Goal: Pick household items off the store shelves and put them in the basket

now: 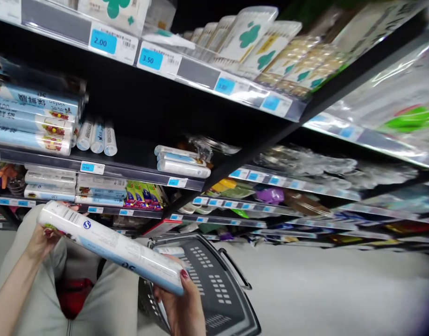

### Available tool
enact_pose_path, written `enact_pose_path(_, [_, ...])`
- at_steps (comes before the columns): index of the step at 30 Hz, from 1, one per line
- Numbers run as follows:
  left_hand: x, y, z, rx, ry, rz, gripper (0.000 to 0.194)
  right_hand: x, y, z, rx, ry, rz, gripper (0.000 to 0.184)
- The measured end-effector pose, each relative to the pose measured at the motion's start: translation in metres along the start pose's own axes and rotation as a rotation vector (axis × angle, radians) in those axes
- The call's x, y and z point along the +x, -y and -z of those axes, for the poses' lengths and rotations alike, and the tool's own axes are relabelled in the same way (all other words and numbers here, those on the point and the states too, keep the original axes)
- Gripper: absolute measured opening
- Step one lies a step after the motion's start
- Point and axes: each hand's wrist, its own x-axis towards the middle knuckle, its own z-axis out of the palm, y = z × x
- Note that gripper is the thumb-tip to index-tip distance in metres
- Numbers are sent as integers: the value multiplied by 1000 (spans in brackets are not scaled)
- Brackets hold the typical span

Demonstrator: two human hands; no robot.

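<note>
Long white-and-light-blue cylindrical plastic-wrapped roll (112,249) is off the shelving, held aslant left of the dark-grey slotted plastic shopping basket (209,271); left hand (46,240) curled about its far end, right hand (184,298) gripping the end nearer the basket, red-nailed thumb on top. Roll not in the basket, as far as I judge. Basket appears to hold a pale item (170,252), mostly hidden, kind unclear; similar short rolls (182,162) sit on the black shelf (137,161) above it.

Left hand (46,240) and right hand (184,301) holding a white-and-blue roll (111,245), dark basket (231,273) below, stocked shelves (137,174) ahead
</note>
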Motion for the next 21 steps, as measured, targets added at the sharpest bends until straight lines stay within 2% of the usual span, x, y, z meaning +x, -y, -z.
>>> enact_pose_path(4, [-1,4,-10,-37,-134,-67,72,9,-9,9,-34,-14,-35,47])
enact_pose_path(7, [2,10,-16,-26,-205,-89,57,20,-22,15,-68,7,-183,54])
enact_pose_path(9, [5,16,-19,-12,-221,-86,54,25,-32,17,-74,90,-329,57])
enact_pose_path(12, [5,30,-24,-11,-203,-60,57,28,-49,15,-47,289,-574,63])
enact_pose_path(14, [0,43,-29,-17,-202,-33,62,25,-61,11,-19,394,-678,67])
enact_pose_path(18, [-16,65,-40,6,-151,60,73,15,-72,8,-21,584,-662,70])
enact_pose_path(21, [-25,60,-41,95,-66,204,78,16,-64,12,-241,805,-556,56])
